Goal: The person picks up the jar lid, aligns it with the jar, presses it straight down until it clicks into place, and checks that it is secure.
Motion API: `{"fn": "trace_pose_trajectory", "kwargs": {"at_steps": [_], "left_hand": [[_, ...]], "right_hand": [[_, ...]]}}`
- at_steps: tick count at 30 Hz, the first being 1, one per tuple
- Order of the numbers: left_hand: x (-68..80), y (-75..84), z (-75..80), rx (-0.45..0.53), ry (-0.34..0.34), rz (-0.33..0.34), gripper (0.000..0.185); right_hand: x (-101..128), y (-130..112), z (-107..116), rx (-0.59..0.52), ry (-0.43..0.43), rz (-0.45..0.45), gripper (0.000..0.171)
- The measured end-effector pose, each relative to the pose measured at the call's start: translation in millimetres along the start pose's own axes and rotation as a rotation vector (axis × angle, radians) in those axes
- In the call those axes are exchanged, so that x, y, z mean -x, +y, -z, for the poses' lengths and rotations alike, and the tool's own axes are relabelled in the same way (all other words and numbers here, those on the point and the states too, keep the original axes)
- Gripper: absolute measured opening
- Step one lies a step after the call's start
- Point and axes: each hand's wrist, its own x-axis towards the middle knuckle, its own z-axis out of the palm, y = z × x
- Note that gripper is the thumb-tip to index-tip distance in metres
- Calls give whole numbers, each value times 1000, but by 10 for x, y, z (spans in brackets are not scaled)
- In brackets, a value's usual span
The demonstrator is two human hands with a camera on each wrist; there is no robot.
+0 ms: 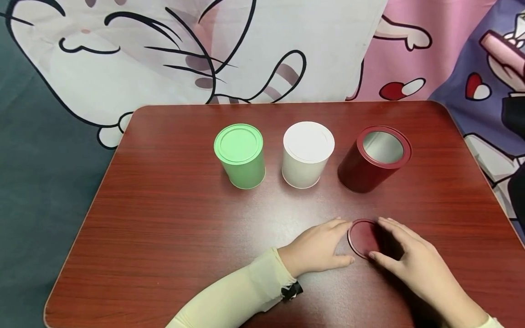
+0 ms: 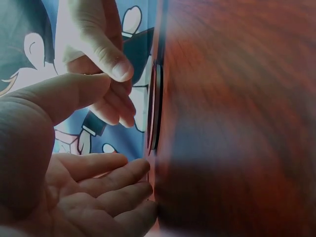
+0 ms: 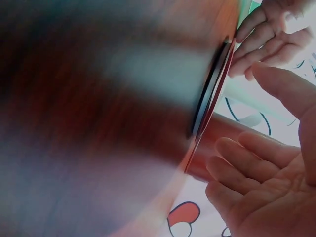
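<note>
A dark red round lid (image 1: 362, 238) lies flat on the table, between my two hands. My left hand (image 1: 320, 248) is at its left, fingers extended and thumb apart, fingertips close to the rim. On the other side my right hand (image 1: 414, 259) spreads its thumb and fingers around the lid's right part, partly covering it. Both wrist views show the lid edge-on, the left one with the lid (image 2: 156, 108) near relaxed fingers. Whether any fingertip touches the rim I cannot tell. Behind stands a dark red can (image 1: 357, 171), uncovered, its silvery inside visible.
A green can (image 1: 246, 173) and a white can (image 1: 301, 171), both with lids on, stand left of the red can along the back of the brown wooden table (image 1: 164, 218). Patterned cloth (image 1: 254, 50) hangs beyond the far edge.
</note>
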Motion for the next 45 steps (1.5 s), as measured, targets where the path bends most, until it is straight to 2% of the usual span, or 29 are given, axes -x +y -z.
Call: {"fn": "trace_pose_trajectory", "kwargs": {"at_steps": [12, 22, 34, 39, 45], "left_hand": [[-52, 48, -25, -48, -55, 21, 74], [-51, 56, -22, -74, -55, 17, 75], [-46, 59, -20, -66, -54, 12, 74], [-44, 42, -21, -39, -28, 15, 72], [-58, 20, 0, -4, 67, 9, 68]], "right_hand": [[105, 133, -2, 59, -100, -37, 79], [75, 133, -5, 84, -95, 34, 77], [91, 139, -14, 78, -82, 60, 79], [97, 139, -19, 75, -62, 68, 80], [82, 134, -12, 35, 4, 87, 71]]}}
